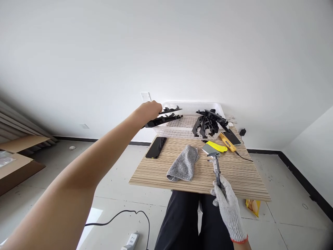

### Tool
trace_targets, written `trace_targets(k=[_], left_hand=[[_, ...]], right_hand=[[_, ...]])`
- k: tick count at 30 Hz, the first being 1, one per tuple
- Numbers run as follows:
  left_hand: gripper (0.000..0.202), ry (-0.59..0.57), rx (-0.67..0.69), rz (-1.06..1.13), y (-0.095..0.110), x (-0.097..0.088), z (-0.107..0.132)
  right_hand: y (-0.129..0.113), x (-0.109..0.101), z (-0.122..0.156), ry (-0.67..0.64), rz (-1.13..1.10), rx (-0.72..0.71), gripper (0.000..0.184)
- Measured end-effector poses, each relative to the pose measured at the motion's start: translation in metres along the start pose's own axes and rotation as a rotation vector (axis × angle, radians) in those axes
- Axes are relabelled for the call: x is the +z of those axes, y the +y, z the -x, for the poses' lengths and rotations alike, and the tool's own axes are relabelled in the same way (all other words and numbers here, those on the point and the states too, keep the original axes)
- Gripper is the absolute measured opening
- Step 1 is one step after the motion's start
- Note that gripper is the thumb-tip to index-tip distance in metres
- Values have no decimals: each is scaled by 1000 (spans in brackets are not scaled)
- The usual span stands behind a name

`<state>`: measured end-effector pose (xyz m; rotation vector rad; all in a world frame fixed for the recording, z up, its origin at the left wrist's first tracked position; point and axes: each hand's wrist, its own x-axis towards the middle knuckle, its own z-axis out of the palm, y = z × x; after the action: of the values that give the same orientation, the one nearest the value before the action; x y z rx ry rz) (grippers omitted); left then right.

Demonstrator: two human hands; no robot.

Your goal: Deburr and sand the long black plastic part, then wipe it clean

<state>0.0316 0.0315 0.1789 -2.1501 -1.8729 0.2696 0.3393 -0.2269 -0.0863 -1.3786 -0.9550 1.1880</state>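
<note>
At the left end of the white basket [179, 132], my bare left hand [151, 108] is closed on a flat black plastic part [171, 110] with curved tabs. Just below it another long black part [162, 121] rests on the basket's left side. My right hand [227, 199], in a white knitted glove, grips a metal vernier caliper [215, 166] over the front edge of the table, jaws pointing away from me. Beyond the caliper lie a yellow-handled scraper [217, 146] and a yellow corded tool [228, 142]. The fingertips of my left hand are partly hidden.
More black plastic parts [209, 121] pile up on the basket's right side. A grey cloth [184, 165] and a black phone-like slab [156, 147] lie on the striped table [148, 175]. A power strip [131, 240] with a black cable sits on the floor. A wall stands behind.
</note>
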Motion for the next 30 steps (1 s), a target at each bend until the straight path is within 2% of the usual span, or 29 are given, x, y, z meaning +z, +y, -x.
trace_targets(k=[3, 10, 17, 21, 26, 30], left_hand=[[31, -64, -50, -87, -3, 4, 4], [34, -109, -105, -66, -4, 16, -4], [43, -179, -87, -39, 1, 24, -16], [50, -242, -75, -4, 3, 19, -16], [67, -310, -80, 68, 7, 5, -14], [60, -349, -78, 77, 18, -2, -13]], right_hand=[[-1, 0, 0, -1, 13, 0, 47], [-3, -1, 2, -12, -14, 2, 51], [-3, 0, 2, -18, -26, 3, 51], [-4, 0, 3, -22, -33, 8, 50], [-5, 0, 4, -20, -31, -1, 51], [-2, 0, 3, -27, -36, -3, 51]])
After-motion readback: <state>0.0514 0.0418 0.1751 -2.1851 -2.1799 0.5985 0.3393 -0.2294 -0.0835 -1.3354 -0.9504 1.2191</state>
